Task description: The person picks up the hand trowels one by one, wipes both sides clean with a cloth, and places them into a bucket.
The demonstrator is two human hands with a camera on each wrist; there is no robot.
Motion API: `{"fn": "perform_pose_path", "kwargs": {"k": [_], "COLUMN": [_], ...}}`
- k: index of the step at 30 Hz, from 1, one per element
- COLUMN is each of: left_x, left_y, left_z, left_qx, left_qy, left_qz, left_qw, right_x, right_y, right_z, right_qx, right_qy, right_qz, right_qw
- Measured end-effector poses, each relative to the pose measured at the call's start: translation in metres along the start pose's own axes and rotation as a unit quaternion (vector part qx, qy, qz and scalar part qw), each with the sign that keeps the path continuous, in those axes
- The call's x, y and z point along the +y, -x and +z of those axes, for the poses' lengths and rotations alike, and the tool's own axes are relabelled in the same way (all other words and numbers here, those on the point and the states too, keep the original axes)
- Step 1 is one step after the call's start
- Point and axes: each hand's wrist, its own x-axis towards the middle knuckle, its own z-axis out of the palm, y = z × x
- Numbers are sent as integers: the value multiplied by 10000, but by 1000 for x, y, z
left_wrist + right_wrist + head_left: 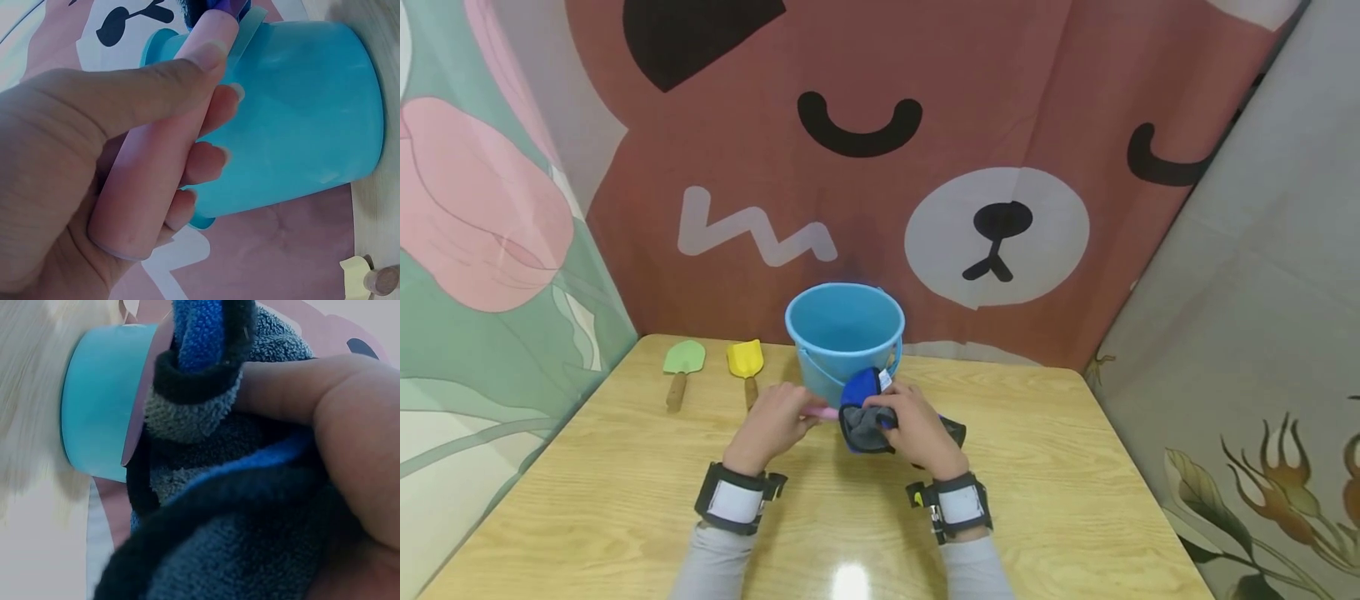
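My left hand grips the pink handle of a small shovel, thumb laid along it and fingers wrapped beneath. A blue and grey cloth with black edging covers much of the shovel's far end. A thin pinkish blade edge shows past the cloth in the right wrist view. In my right hand the cloth is pinched and bunched, a finger pressed into its folds. Just behind both hands stands a light blue bucket, upright, its handle hanging down in front.
Left of the bucket, a green shovel and a yellow shovel lie on the wooden table, wooden handles toward me. A bear-print curtain hangs along the back edge. Patterned curtains flank both sides.
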Motion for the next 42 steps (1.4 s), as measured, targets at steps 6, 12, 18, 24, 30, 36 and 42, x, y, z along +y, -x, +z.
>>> {"fn": "perform_pose_path", "kwargs": {"k": [6, 12, 18, 24, 30, 36, 42], "left_x": [2, 0, -2, -3, -4, -5, -4], "left_y": [0, 0, 1, 1, 1, 2, 1], "left_z": [-1, 0, -2, -5, -7, -8, -13], "left_qx": [-54, 57, 58, 163, 171, 123, 40], "left_qy": [10, -8, 15, 25, -42, -149, -242], "left_qz": [-80, -32, -12, 32, -47, -160, -216], "left_qw": [10000, 10000, 10000, 9999, 9998, 9997, 9995], "right_x": [3, 6, 11, 14, 18, 22, 22], "right_y": [2, 2, 2, 3, 4, 3, 4], "right_z": [-1, -2, -2, -7, -10, -11, -14], "right_qx": [-90, -113, -129, -126, -89, -18, -39], "right_qy": [-95, -180, -268, -321, -335, -341, -292], "right_qz": [33, 81, 104, 181, 225, 146, 187], "right_qw": [9999, 9997, 9995, 9992, 9991, 9993, 9994]}}
